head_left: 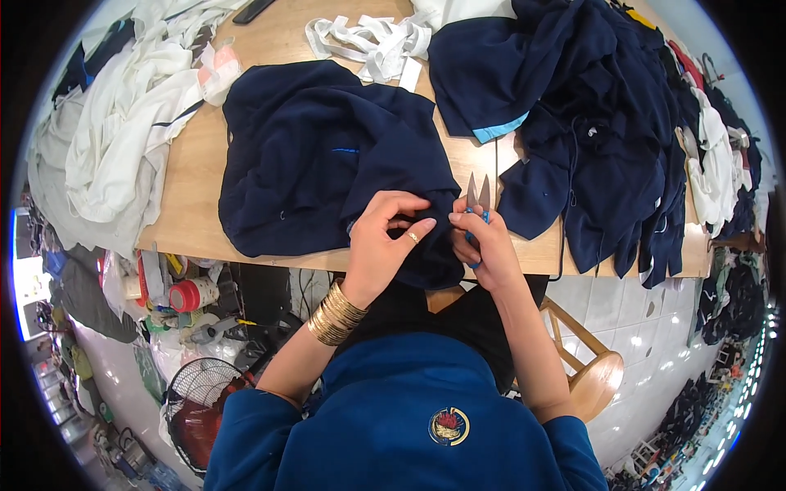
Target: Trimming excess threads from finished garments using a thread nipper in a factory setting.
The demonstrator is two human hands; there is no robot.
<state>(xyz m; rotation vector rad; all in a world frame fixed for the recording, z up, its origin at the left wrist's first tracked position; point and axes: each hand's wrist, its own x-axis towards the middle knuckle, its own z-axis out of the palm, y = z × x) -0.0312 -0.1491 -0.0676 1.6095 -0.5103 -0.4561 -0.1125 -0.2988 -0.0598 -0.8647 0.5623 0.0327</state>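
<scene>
A navy garment (286, 164) lies spread and crumpled on the wooden table in front of me, its near corner hanging over the edge. My left hand (389, 237), with gold bangles and a ring, has its fingers curled at a fold of this cloth, thumb and forefinger close together. Just to the right, my right hand (485, 237) grips small scissors (472, 214) by their blue handles. Their two blades point away from me and stand apart, beside the garment's right edge. Part of the right hand's fingertips also comes near the cloth.
More navy garments (606, 139) are heaped on the right and hang over the table edge (536, 260). White cloth (123, 131) covers the left end. White straps (377, 41) lie at the back near a phone (252, 10). A wooden stool (596, 385) and a fan (201, 401) stand below.
</scene>
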